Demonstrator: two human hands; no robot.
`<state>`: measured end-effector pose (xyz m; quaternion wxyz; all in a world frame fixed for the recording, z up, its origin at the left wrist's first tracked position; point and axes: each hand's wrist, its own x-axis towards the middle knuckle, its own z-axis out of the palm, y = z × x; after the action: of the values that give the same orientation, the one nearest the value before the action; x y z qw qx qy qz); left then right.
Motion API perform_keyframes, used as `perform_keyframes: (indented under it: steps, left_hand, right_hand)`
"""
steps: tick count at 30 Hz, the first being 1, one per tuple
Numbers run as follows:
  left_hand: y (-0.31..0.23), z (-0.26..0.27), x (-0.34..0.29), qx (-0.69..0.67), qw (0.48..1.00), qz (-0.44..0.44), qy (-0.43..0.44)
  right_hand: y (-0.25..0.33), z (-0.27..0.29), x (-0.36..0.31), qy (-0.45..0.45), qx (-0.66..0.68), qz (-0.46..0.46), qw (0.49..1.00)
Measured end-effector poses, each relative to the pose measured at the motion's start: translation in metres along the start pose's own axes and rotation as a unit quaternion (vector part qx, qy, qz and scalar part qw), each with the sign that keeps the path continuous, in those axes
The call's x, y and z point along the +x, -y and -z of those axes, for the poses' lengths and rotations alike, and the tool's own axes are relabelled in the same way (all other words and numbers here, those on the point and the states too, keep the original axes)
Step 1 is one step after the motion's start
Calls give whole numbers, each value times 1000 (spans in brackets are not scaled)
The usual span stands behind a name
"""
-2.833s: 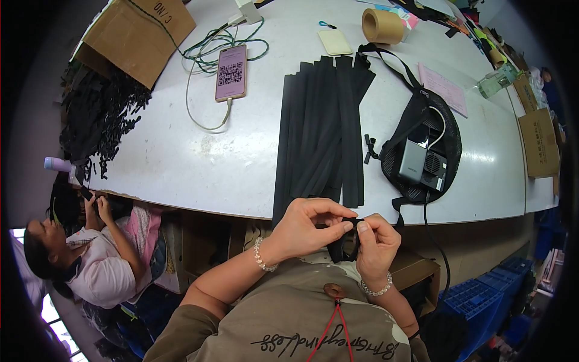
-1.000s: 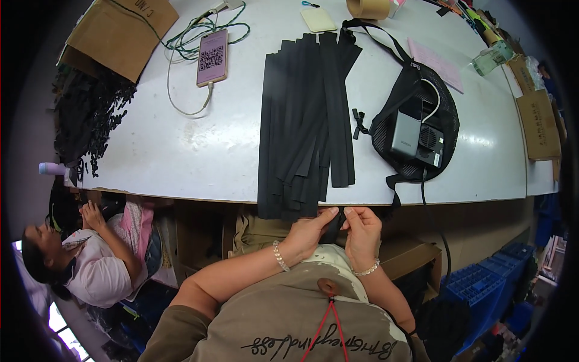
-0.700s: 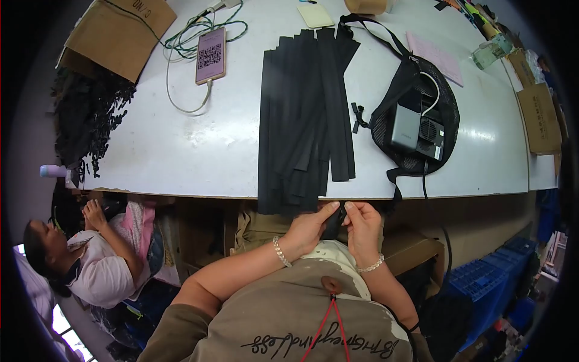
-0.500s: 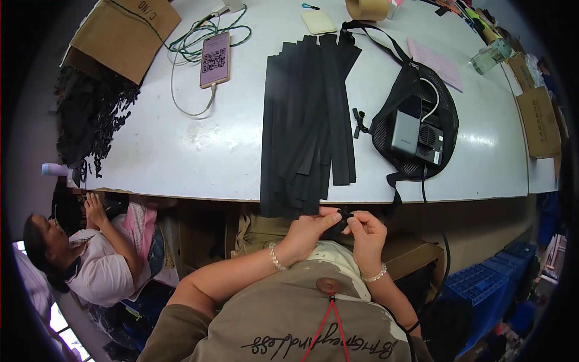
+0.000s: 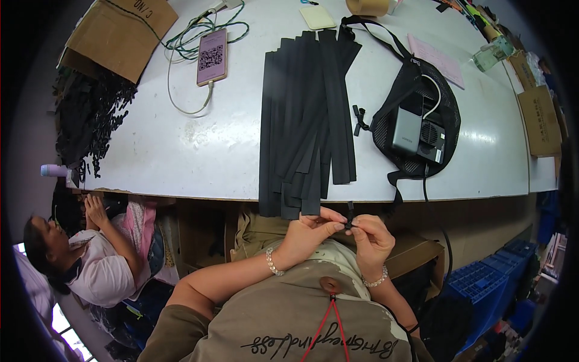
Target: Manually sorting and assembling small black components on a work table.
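Just off the table's near edge, both hands meet around a small black piece [image 5: 349, 218], perhaps a strip or cord end. My left hand [image 5: 315, 232] pinches it between thumb and fingers. From the other side my right hand [image 5: 369, 236] grips it with thumb and forefinger. Fingers cover much of the piece, so its exact kind does not show. Beyond my left hand lies a stack of long flat black strips [image 5: 289, 120], their near ends hanging over the edge. A small black knotted piece [image 5: 360, 120] rests beside the stack.
A black mesh backpack [image 5: 416, 127] holding a power bank [image 5: 406, 134] lies right of the strips. Left are a charging phone [image 5: 211, 57], a cardboard box [image 5: 120, 39] and a heap of black cords [image 5: 90, 120]. Another person [image 5: 108, 253] sits at the left. Blue crates [image 5: 476, 283] stand at right.
My right hand has shifted slightly right and down. The small black piece now sticks up narrow between the fingertips, where it was bunched before. The head view has moved slightly.
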<state>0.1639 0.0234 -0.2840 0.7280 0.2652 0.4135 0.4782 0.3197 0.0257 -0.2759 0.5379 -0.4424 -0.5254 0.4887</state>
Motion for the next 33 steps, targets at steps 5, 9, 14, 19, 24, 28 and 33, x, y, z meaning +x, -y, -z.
perform_keyframes:
  steps: [5, 9, 14, 19, 24, 28, 33]
  left_hand:
    - [3, -1, 1, -9, 999, -32, 23]
    - [3, -1, 2, -9, 998, -47, 39]
    - [2, -2, 3, -7, 998, -48, 40]
    - [-7, -6, 1, -19, 999, -12, 34]
    - [-19, -16, 3, -33, 998, -43, 27]
    - [-25, -19, 3, -22, 999, -31, 28]
    - [-22, -17, 7, -7, 1000, -9, 24]
  right_hand:
    - [4, 1, 1, -3, -24, 20, 1000]
    - [7, 4, 5, -1, -96, 70, 993]
    - [8, 4, 6, -6, -111, 86, 990]
    - [13, 2, 8, 0, -79, 17, 997]
    - [28, -2, 14, 20, 29, -101, 994]
    - [38, -1, 19, 22, 41, -108, 993]
    - [38, -1, 23, 24, 14, -108, 994]
